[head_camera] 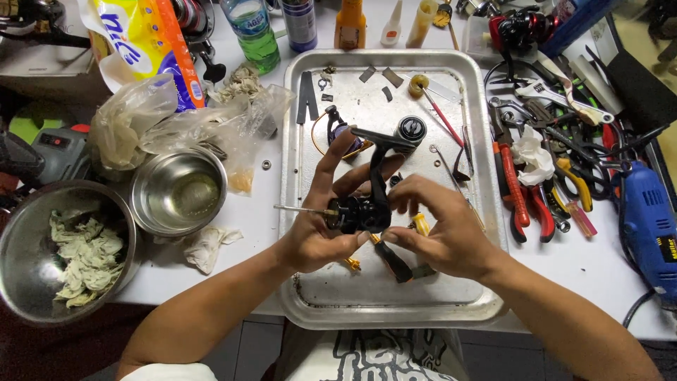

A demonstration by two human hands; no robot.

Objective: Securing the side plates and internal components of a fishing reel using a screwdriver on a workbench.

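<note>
My left hand (321, 219) grips the black body of a fishing reel (363, 208) over a metal tray (395, 303). A thin metal shaft (300, 209) sticks out of the reel to the left. My right hand (441, 229) pinches the reel from the right, fingertips on its side. The reel's black foot and stem (381, 144) rise away from my hands. A black-and-orange screwdriver (393, 261) lies on the tray under my right hand. A black spool (410, 129) and a purple part with an orange ring (338, 134) rest further back on the tray.
Two steel bowls sit at left, one with liquid (178, 192), one with crumpled rags (60, 250). Pliers, cutters and wrenches (546, 162) crowd the table right of the tray, beside a blue power tool (649, 226). Bottles (254, 32) and plastic bags (176, 120) stand behind.
</note>
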